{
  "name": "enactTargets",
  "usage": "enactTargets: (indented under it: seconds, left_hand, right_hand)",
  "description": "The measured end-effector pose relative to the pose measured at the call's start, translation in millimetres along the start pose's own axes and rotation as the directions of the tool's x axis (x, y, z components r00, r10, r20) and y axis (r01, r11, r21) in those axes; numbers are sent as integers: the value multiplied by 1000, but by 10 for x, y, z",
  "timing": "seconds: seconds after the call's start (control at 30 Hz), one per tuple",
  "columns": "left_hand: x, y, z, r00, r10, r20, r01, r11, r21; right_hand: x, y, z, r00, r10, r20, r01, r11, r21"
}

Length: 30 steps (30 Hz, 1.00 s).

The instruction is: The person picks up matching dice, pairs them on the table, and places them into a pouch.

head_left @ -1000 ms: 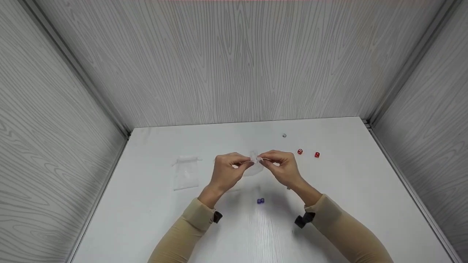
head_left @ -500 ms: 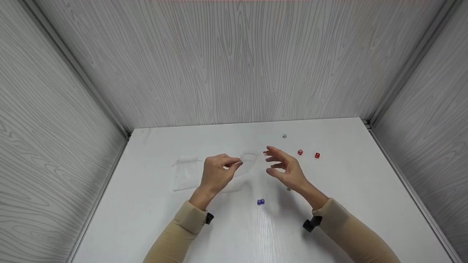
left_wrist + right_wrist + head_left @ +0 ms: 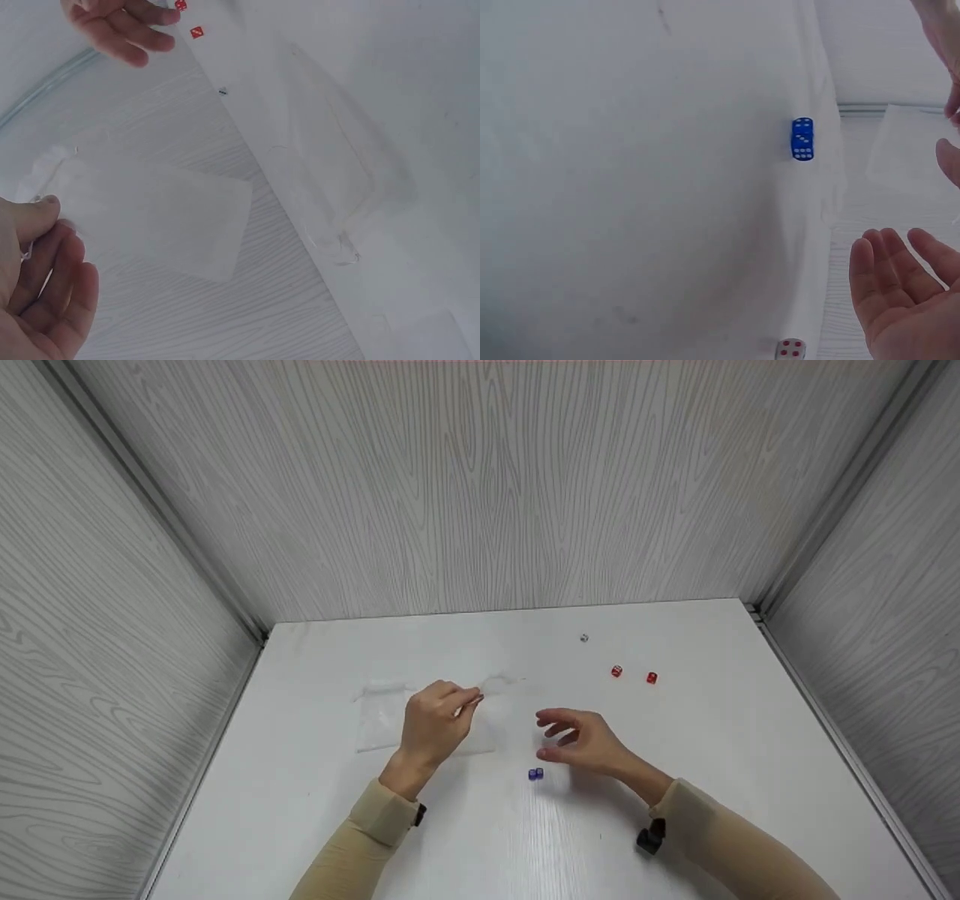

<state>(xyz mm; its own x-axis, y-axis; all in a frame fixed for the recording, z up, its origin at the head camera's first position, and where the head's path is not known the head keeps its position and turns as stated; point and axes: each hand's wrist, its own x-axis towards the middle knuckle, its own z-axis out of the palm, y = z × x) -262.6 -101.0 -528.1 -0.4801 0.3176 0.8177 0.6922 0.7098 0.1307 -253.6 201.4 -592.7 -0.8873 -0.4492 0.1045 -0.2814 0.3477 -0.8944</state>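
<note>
My left hand [image 3: 433, 726] pinches the top of a sheer white drawstring pouch [image 3: 161, 214] between thumb and fingers, holding it above the table. The pouch hangs away from the fingertips and looks flat. Lower and to the right, my right hand [image 3: 589, 742] hovers with spread, slightly bent fingers and nothing in them. Closest to it are two blue dice [image 3: 535, 774], side by side on the table. In the right wrist view, a whitish die with red dots [image 3: 790, 349] shows at the bottom edge; the right arm hides it in the head view.
A second sheer pouch [image 3: 382, 720] lies flat at left. Another [image 3: 474, 742] lies partly behind the left hand. Two red dice [image 3: 616, 671] and a small clear die [image 3: 584, 638] sit at the back right. Grey wood-grain panels [image 3: 480, 487] enclose the white table.
Both hands were together at the pouch's neck; the right let go and moved down toward the blue dice, fingers spreading. The left drew leftward, keeping the pouch.
</note>
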Motion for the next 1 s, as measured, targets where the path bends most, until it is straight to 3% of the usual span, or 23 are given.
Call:
enactTargets:
  seconds: [0.2,0.37,1.0]
  left_hand:
    - [-26,-8,-5,999,43,-24,-42,999,14]
    - [-55,-20,-16,997,67,-40,-67,998,5]
    - [-120,-65,-18,994,93,-54,-95,995,-37]
  right_hand:
    - [-39,85,55,993,70,96,-62,995,-83]
    - [-43,103,89,986,83,142,-60,985,-160]
    - [-38,125,159,991,71,115,-51,985,-166]
